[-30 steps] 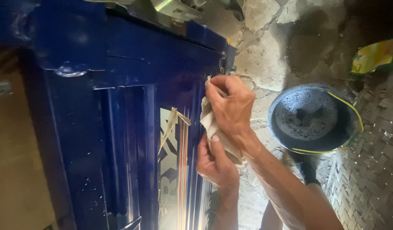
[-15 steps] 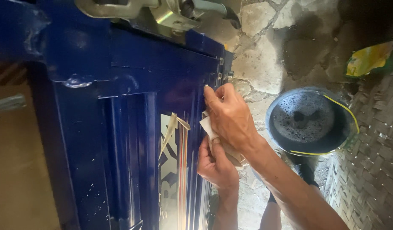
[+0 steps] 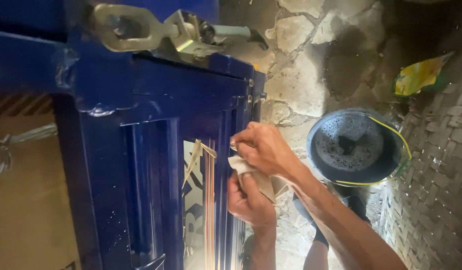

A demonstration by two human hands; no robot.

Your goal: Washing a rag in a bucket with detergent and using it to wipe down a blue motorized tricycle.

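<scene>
My left hand point(image 3: 248, 197) is closed around a pale cloth point(image 3: 256, 175), pressing it against the edge of the blue metal panel point(image 3: 156, 150). My right hand point(image 3: 263, 147) sits just above — fingers curled, pinching the panel's edge beside the cloth. A black bucket point(image 3: 356, 147) of sudsy water stands near on the stone floor point(image 3: 301, 65).

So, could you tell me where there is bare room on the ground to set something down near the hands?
The stone floor lies bare between the blue metal panel and the black bucket, above the hands. It is crowded where the left hand and right hand hold the cloth against the panel's edge, with the bucket beside the right forearm.
</scene>
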